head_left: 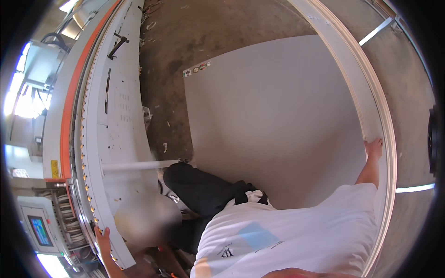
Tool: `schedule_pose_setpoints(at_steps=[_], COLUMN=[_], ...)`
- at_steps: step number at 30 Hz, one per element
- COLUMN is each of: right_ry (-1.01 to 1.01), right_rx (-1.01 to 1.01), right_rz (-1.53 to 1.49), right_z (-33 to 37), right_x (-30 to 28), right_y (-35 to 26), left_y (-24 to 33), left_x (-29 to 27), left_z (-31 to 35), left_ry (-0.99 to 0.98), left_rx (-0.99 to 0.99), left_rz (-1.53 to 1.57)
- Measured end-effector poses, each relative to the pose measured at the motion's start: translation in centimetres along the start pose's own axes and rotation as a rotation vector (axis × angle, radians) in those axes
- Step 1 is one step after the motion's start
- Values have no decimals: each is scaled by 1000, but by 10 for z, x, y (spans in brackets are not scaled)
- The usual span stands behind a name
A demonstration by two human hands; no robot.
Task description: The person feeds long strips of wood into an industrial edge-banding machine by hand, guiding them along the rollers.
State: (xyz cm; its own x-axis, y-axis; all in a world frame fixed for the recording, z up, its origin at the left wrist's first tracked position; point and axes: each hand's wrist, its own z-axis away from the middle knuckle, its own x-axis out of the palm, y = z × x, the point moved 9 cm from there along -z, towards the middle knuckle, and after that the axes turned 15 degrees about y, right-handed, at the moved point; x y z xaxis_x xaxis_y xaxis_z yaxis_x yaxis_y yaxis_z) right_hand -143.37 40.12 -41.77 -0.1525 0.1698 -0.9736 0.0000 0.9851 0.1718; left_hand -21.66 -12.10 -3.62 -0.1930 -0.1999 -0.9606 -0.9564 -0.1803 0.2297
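My right hand (373, 148) is at the right, on a long narrow grey panel (359, 88) with pale layered edges. Its fingers are bent over the panel and look closed on it. Far to the left, my left hand (103, 237) rests at the edge of a long white machine (121, 153), beside a row of small yellow rollers (85, 171). Its thumb and fingers are apart, with nothing seen between them. Between my arms lies a large flat grey board (273, 111), with small coloured stickers (197, 69) at its far left corner.
An orange rail (76, 78) runs along the machine. A control box with a lit screen (40, 230) stands at lower left. A white bar (139, 165) reaches from the machine towards my dark-trousered leg (199, 183). Scraps litter the brown floor (162, 102). A pale rounded shape (148, 220) is blurred.
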Motion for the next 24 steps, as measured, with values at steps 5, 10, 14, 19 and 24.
schedule_pose_setpoints(at_steps=[5,10,14,19,24], right_ry=[18,118,153,107,-25], right_rx=[-103,-279,-248,-403,-516], right_rz=[-32,57,114,33,-325], right_z=[8,30,-3,78,205], right_x=[-11,-8,-4,-12,-29], right_y=[-12,-29,-25,-87,-140], left_y=[-20,-12,-1,25,-4], left_x=[-10,-18,-1,-18,-21], left_z=[16,15,16,30,27], left_ry=[67,181,211,209,296], left_rx=[-52,16,100,90,98], left_rz=[2,-68,7,-38,-182])
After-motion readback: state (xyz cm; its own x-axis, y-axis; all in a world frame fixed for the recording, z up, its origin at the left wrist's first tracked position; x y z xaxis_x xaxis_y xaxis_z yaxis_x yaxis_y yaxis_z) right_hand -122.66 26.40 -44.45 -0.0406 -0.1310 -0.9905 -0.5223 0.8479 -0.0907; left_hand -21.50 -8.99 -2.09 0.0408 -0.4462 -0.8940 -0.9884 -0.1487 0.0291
